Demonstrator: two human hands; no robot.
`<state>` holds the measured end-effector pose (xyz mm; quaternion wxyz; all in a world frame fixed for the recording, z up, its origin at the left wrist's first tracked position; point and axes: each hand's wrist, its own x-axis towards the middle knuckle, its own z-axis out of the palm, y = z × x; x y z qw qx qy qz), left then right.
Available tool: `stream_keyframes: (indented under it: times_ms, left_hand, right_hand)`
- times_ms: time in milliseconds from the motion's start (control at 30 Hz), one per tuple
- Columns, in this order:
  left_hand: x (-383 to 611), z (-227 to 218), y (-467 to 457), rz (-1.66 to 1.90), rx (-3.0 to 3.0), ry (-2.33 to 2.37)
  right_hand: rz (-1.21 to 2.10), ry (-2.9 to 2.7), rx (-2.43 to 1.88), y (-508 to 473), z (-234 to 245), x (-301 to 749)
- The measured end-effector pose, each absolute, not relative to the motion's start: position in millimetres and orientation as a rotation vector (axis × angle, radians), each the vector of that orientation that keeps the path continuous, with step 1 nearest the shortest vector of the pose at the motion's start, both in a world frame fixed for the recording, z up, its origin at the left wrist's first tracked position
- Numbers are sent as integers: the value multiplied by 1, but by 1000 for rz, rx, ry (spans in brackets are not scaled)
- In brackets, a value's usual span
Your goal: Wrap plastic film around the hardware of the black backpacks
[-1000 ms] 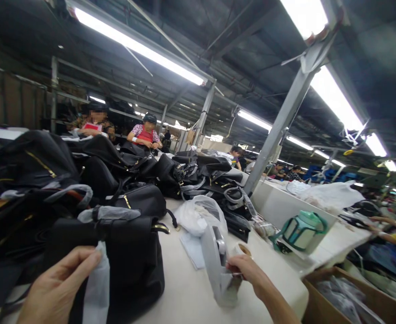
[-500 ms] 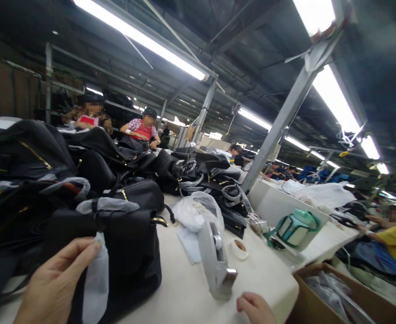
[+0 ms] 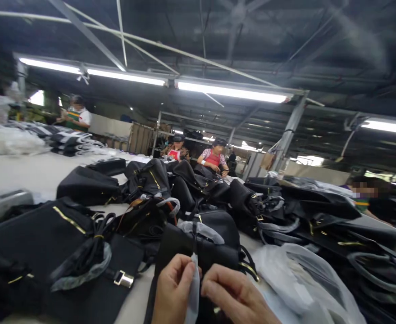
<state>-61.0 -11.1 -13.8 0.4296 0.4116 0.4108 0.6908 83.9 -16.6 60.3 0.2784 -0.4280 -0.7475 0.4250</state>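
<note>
Below me in the head view stands a black bag (image 3: 172,240), its top handle (image 3: 206,231) wrapped in whitish film. My left hand (image 3: 175,288) pinches a white paper-like strip (image 3: 193,294) against the front of this bag, below the handle. Close to the right of the strip is my right hand (image 3: 234,290), its fingers curled together; whatever they may hold is too small or hidden to make out. The lower front of the bag is mostly covered by both hands.
Left of me lies another black bag (image 3: 32,252) with a gold buckle. More black bags (image 3: 89,184) are heaped across the pale table (image 3: 15,173). A crumpled white plastic bag (image 3: 295,279) sits at the right. Several people (image 3: 214,157) work farther back.
The view has swung left, so the tape dispenser is out of sight. My right hand has come from beside the dispenser to the strip; my left hand still pinches it.
</note>
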Motion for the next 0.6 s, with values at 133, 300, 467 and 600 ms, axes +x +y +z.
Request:
stream_keyframes:
  times_ms: [133, 300, 467, 600]
  left_hand:
    - [-56, -20, -11, 1821, 1027, 996]
    - [-55, -19, -13, 1801, 1024, 969]
    - [-55, -20, -16, 1760, 984, 933]
    - [-57, -29, -15, 1764, 988, 931]
  right_hand:
    - [990, -2102, -1158, 4, 63, 58]
    - [795, -2140, -1286, 12, 50, 59]
    - [684, -2130, -1348, 15, 46, 56]
    - [616, -2141, -1362, 17, 44, 53]
